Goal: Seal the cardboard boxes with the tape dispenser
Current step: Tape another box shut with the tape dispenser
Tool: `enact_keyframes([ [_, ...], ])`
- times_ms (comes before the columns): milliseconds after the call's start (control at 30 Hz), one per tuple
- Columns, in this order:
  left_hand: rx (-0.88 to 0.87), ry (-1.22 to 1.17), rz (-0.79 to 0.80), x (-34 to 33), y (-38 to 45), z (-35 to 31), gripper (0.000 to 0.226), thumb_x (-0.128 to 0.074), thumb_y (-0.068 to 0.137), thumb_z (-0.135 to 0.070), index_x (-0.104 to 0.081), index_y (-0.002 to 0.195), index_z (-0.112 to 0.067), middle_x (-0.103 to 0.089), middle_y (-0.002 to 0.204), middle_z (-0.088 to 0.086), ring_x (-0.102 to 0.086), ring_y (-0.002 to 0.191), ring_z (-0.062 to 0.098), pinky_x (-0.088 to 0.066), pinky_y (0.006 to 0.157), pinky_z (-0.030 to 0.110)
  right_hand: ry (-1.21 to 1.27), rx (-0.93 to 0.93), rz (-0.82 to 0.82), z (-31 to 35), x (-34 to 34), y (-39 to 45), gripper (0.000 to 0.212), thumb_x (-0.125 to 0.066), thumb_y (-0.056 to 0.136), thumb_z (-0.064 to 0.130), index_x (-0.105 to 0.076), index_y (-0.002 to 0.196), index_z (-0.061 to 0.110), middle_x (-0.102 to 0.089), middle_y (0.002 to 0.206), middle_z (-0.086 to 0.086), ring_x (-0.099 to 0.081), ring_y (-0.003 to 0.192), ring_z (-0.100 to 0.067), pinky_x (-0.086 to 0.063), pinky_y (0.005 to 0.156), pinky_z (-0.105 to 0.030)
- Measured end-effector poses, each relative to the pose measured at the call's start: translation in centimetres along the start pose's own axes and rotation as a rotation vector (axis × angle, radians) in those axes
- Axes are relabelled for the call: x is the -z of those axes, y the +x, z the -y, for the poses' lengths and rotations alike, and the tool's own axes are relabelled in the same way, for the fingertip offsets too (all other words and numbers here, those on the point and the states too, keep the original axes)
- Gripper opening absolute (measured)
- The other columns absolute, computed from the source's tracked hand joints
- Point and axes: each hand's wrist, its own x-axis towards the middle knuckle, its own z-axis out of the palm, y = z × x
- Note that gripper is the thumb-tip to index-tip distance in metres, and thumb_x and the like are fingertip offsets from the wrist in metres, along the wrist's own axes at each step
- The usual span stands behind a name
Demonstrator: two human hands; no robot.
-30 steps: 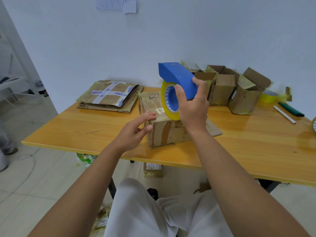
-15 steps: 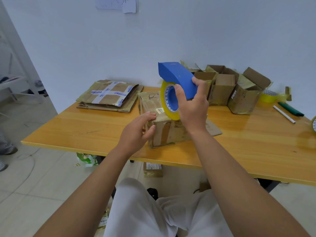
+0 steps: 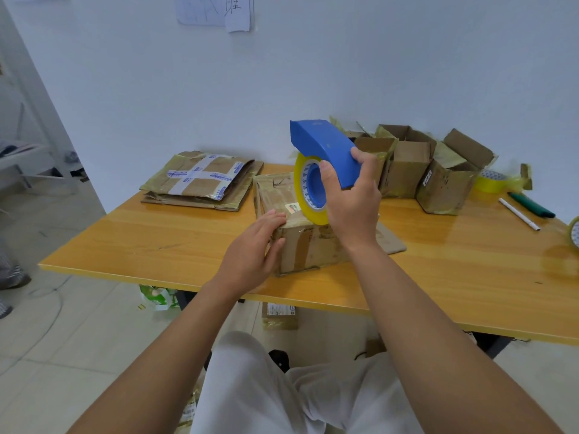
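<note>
Box in hand: a closed cardboard box (image 3: 300, 227) sits on the tabletop (image 3: 175, 239) near its front edge, directly ahead of the person, its long axis running away from them toward the wall.
Tape dispenser: the blue tape dispenser (image 3: 326, 151) with a yellow roll (image 3: 305, 189) is held above the box's top, the roll's lower edge over the near right part of the top face; whether it touches the cardboard cannot be told.
Right hand: the right hand (image 3: 352, 202) grips the dispenser, thumb against the roll's blue hub, fingers wrapped over the blue cover.
Left hand: the left hand (image 3: 257, 249) rests on the box's near left corner, fingers straight and close together across the top edge, thumb against the front face, steadying it.
Key relation: the dispenser hangs at the near end of the box's long axis, so a strip would likely run away from the person along the top seam; the right hand is the nearer one to that seam.
Waiting boxes: three open boxes (image 3: 407, 164) stand behind on the right, flaps up.
Flat cardboard: a taped, flattened stack (image 3: 200, 180) lies to the left, well apart.
</note>
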Motion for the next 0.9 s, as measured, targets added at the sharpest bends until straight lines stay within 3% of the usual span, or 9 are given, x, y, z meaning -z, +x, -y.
enact_keyframes([
  [100,0.029,0.007,-0.039,-0.5,0.0,-0.4,0.037,-0.056,0.099,-0.013,-0.054,0.136,-0.008,-0.055,0.142,0.008,-0.041,0.14,0.019,-0.052,0.1,0.044,-0.004,-0.002,-0.001,-0.1,0.0,0.0,0.05,-0.059,0.093,0.052,-0.044,0.131,0.022,-0.049,0.114,0.004,-0.055,0.091,-0.009,-0.044,0.063,-0.006],
  [267,0.08,-0.062,-0.01,0.0,0.0,-0.1,0.039,-0.054,0.101,-0.027,-0.052,0.138,-0.015,-0.052,0.146,0.002,-0.037,0.143,0.011,-0.053,0.098,0.042,-0.017,-0.005,0.005,0.0,0.1,0.0,0.052,-0.056,0.092,0.055,-0.043,0.131,0.023,-0.049,0.113,0.006,-0.055,0.092,-0.01,-0.046,0.06,-0.008],
  [433,0.11,-0.084,-0.061,-0.6,0.0,-0.7,0.033,-0.057,0.099,-0.017,-0.056,0.132,-0.013,-0.056,0.141,0.004,-0.04,0.14,0.012,-0.054,0.097,0.044,-0.009,-0.016,0.011,0.0,0.0,0.1,0.052,-0.057,0.093,0.054,-0.043,0.132,0.022,-0.051,0.113,0.003,-0.058,0.093,-0.015,-0.046,0.062,-0.008],
  [567,0.143,-0.097,-0.042,-0.5,0.1,-0.5,0.034,-0.056,0.1,-0.026,-0.054,0.133,-0.019,-0.053,0.143,-0.002,-0.039,0.139,0.008,-0.054,0.096,0.044,-0.006,-0.015,0.018,-0.1,0.0,0.0,0.051,-0.059,0.093,0.052,-0.044,0.132,0.022,-0.049,0.113,0.003,-0.057,0.089,-0.009,-0.046,0.061,-0.008],
  [700,0.147,-0.086,-0.094,-0.7,0.2,-1.0,0.031,-0.057,0.099,-0.03,-0.058,0.128,-0.018,-0.058,0.136,-0.003,-0.046,0.134,0.011,-0.056,0.091,0.043,-0.017,-0.012,0.014,0.0,0.0,0.0,0.052,-0.057,0.092,0.055,-0.043,0.131,0.024,-0.049,0.11,0.006,-0.055,0.087,-0.005,-0.046,0.061,-0.008],
  [900,0.145,-0.049,-0.161,-0.9,0.8,-1.6,0.021,-0.061,0.098,-0.022,-0.066,0.115,-0.013,-0.066,0.123,0.001,-0.054,0.125,0.015,-0.058,0.083,0.041,-0.008,-0.018,0.012,0.0,0.0,0.2,0.049,-0.061,0.092,0.053,-0.045,0.13,0.024,-0.049,0.109,0.011,-0.056,0.093,-0.013,-0.047,0.064,-0.014],
])
